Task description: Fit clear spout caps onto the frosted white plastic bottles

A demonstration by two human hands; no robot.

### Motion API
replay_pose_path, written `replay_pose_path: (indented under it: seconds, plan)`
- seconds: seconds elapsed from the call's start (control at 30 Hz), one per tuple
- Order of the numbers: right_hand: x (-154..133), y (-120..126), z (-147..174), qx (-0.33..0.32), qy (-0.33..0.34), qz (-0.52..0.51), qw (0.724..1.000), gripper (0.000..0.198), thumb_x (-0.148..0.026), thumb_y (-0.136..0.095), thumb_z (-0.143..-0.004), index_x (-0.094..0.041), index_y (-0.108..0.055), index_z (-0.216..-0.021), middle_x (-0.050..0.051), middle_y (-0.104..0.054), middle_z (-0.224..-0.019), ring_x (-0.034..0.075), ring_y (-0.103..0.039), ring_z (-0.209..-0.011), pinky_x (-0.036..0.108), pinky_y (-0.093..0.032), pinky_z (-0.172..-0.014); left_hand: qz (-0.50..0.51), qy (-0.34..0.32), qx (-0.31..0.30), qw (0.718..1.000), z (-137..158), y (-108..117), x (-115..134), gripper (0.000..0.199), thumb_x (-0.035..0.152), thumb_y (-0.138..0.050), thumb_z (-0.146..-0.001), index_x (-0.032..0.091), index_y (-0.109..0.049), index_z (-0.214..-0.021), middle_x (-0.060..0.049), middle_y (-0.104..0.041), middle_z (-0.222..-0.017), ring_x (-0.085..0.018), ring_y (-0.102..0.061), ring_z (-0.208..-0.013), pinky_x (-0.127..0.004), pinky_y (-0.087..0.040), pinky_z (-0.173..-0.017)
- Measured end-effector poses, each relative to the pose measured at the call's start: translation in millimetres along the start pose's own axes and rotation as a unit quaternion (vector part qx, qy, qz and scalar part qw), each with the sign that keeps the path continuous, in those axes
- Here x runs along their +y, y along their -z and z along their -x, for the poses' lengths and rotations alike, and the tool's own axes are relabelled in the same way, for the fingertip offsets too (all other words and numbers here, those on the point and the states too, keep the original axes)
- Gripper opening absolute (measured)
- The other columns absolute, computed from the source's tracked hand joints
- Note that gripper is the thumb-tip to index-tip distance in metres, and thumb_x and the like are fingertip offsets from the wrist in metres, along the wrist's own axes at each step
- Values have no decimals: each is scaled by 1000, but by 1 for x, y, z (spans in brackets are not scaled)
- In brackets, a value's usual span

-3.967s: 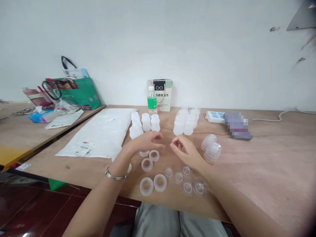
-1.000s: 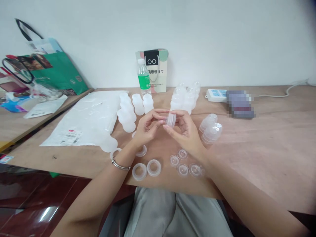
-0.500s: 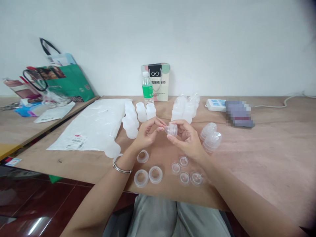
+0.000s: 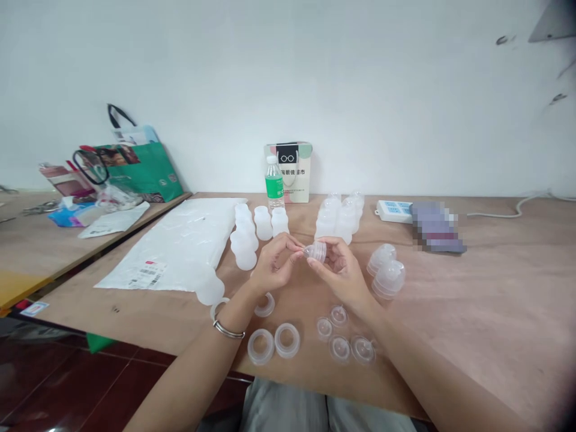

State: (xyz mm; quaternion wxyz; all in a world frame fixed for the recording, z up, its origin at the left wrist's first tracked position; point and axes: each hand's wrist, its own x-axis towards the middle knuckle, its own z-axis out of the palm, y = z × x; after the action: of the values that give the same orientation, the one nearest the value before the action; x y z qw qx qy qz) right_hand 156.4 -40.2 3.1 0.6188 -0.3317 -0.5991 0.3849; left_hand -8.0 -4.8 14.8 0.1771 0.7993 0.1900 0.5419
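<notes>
Above the middle of the table, my right hand [image 4: 342, 273] is closed round a clear ribbed screw ring [image 4: 318, 252]. My left hand [image 4: 275, 267] pinches the tip of a soft clear bottle nipple [image 4: 308, 251] that pokes out of the ring's left side. Nearer me lie translucent screw rings [image 4: 287, 340], one partly hidden by my left forearm. Several clear nipples [image 4: 339, 348] lie flat to their right. Frosted small bottles [image 4: 244, 240] stand behind my left hand, and more frosted bottles [image 4: 345, 225] with clear tops stand behind my right. Clear dome caps [image 4: 389, 279] sit right of my right hand.
A white plastic mailer [image 4: 180, 240] covers the left of the brown table. At the back stand a green-labelled water bottle [image 4: 274, 186] and a paper bag [image 4: 299, 180]. A power strip [image 4: 392, 211] and a blurred dark object [image 4: 438, 228] lie right. A green bag [image 4: 148, 171] leans far left.
The view has tilted up, so the table things sit lower in the picture. Both hands stay together on the ring and nipple, with little change in grip.
</notes>
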Motion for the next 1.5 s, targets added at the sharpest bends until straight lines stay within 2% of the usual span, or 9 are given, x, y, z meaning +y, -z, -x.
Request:
replay_pose_path:
  seconds: [0.33,0.5,0.8,0.9,0.97,1.17,1.3,1.4,1.5]
  plan:
    - [3,1,1,-22,-42,21,999,37,-37,-68,-75,-24,-53,-106,1,-60,-85,14,-59,-72,29,-49,-67,23,81,-52,995,-3,3,0,15,29,-52,-89,16,-54,-82,-8,-62,-88,-17,-60,-83,-32,-48,-76]
    - [6,-2,4,-14,-43,6,999,31,-40,-65,-78,-23,-56,-102,3,-62,-86,17,-58,-76,31,-48,-70,-72,39,-86,993,-3,8,0,10,26,-53,-87,17,-56,-91,-9,-63,-92,-19,-59,-87,-36,-47,-81]
    - [5,-5,6,20,-13,-8,1000,26,-38,-66,-78,-23,-52,-93,1,-59,-83,16,-56,-75,30,-47,-71,-337,-43,137,930,6,48,54,24,14,-60,-80,21,-55,-102,-8,-63,-99,-21,-58,-96,-38,-46,-86]
    - [5,-6,6,30,-12,-18,999,25,-38,-67,-78,-23,-51,-91,0,-59,-80,15,-55,-71,28,-46,-67,-382,34,268,884,25,73,78,22,20,-58,-83,20,-55,-105,-9,-61,-102,-23,-56,-101,-39,-45,-87]
    - [6,-7,7,33,-14,-20,999,26,-39,-67,-78,-23,-51,-91,0,-59,-79,15,-55,-70,28,-46,-66,-397,125,295,860,33,90,84,29,31,-55,-86,20,-52,-112,-11,-59,-112,-25,-55,-106,-41,-44,-87]
    - [6,-6,6,31,-19,-23,999,26,-41,-66,-78,-24,-51,-91,0,-58,-79,15,-54,-71,29,-45,-66,-471,369,78,798,45,129,75,78,62,-61,-67,13,-40,-124,-20,-48,-131,-38,-46,-122,-51,-40,-96]
    - [5,-5,5,35,-13,-3,999,26,-43,-65,-78,-24,-51,-90,1,-59,-81,17,-56,-73,31,-47,-69,-429,499,-62,750,60,141,67,53,57,-57,-70,17,-48,-104,-15,-64,-101,-34,-63,-95,-42,-47,-77]
    - [3,-4,5,38,-13,3,999,29,-44,-65,-78,-24,-53,-96,3,-61,-85,18,-58,-76,32,-49,-71,-443,504,-68,738,60,140,70,38,54,-53,-74,21,-45,-90,-7,-64,-78,-29,-65,-74,-34,-44,-61]
    - [2,-4,5,36,-29,3,999,34,-45,-64,-79,-24,-55,-105,5,-64,-96,19,-60,-85,35,-50,-78,-494,440,12,750,40,126,85,39,52,-57,-72,22,-40,-91,-1,-58,-68,-26,-61,-64,-29,-39,-54]
